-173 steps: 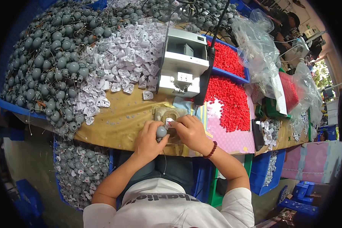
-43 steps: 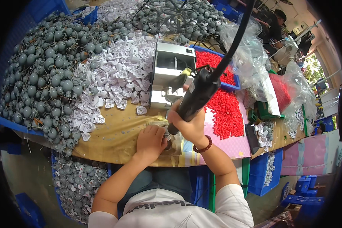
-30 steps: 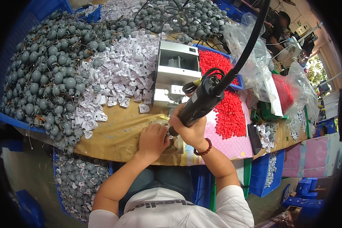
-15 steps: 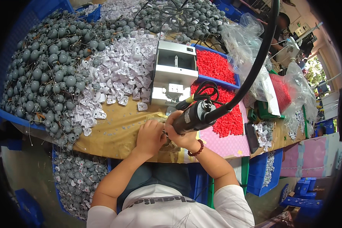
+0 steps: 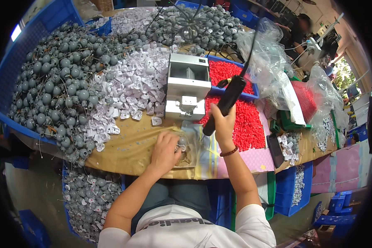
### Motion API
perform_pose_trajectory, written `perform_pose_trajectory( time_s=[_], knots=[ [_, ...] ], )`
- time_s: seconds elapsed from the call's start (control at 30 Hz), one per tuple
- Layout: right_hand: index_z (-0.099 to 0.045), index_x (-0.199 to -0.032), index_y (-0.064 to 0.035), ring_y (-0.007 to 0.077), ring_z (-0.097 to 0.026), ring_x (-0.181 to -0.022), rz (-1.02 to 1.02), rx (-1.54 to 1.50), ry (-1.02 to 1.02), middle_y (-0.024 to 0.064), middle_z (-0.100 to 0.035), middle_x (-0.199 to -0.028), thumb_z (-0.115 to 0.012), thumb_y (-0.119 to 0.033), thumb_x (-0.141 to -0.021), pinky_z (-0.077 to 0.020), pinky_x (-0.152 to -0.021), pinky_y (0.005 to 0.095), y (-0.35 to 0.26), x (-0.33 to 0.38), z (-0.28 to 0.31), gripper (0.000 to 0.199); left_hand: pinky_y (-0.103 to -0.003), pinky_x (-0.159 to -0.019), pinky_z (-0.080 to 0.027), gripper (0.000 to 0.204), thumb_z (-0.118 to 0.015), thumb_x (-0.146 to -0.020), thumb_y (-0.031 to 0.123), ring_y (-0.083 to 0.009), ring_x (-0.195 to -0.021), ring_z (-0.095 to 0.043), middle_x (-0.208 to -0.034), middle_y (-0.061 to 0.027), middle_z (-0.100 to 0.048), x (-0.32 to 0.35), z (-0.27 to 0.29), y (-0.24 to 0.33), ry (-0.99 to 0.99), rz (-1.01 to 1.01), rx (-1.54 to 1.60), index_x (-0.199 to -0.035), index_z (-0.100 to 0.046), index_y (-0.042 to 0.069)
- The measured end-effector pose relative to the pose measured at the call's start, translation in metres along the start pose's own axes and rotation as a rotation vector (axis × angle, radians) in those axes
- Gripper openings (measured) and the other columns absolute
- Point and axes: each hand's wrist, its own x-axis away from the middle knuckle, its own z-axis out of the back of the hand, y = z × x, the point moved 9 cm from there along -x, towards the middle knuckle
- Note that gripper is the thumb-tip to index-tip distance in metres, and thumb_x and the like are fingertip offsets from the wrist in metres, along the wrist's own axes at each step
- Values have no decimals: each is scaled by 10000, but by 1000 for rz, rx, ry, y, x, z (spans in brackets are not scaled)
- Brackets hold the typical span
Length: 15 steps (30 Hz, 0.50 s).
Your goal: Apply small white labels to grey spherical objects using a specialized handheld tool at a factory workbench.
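Observation:
My right hand (image 5: 224,126) is closed round a black electric screwdriver (image 5: 234,93). The tool is tilted, its lower end toward me, with a cable leading up from its top. It hangs over the near red parts. My left hand (image 5: 164,153) rests at the front of the table, fingers curled on a small grey rounded part (image 5: 182,141), which they partly hide. That part sits at a shallow see-through tray (image 5: 190,164) close to the table's front edge. Behind the hands stands a silver-white box-shaped machine (image 5: 186,89) with an open top.
Grey ball-shaped parts with wires (image 5: 53,87) heap up on the left, beside white plastic pieces (image 5: 132,78). Small red parts (image 5: 246,128) lie right of the machine. Clear plastic bags (image 5: 268,49) and a dark box (image 5: 275,149) are farther right. Another person (image 5: 299,37) is at the back right.
My right hand has lifted the screwdriver away from my left hand, moving it right and tilting it. My left hand stays nearly in place, and the tray and grey part now show beside it.

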Motion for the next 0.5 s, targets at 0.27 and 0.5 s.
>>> perform_pose_trajectory(
  time_s=[0.27, 0.5],
  knots=[
    [-659, -1238, 19, 199, -666, -1025, 174, 399, -395, 156, -657, -1235, -712, -81, -923, -535, -872, 310, 23, 77, -17, 335, -462, -973, -481, 383, -774, -797, 64, -388, -1124, -588, -1126, -166, -654, 14, -3, 3, 30, -24, 31, -1147, -623, 23],
    [-705, -1079, 30, 92, -660, -802, -93, 288, -388, 56, -723, -855, -644, -117, -1004, -526, -711, 252, 60, 84, -49, 176, -458, -951, -485, 385, -773, -796, 50, -387, -1112, -591, -1116, -172, -650, 9, -4, 4, 25, -23, 21, -1148, -620, 21]
  ],
)
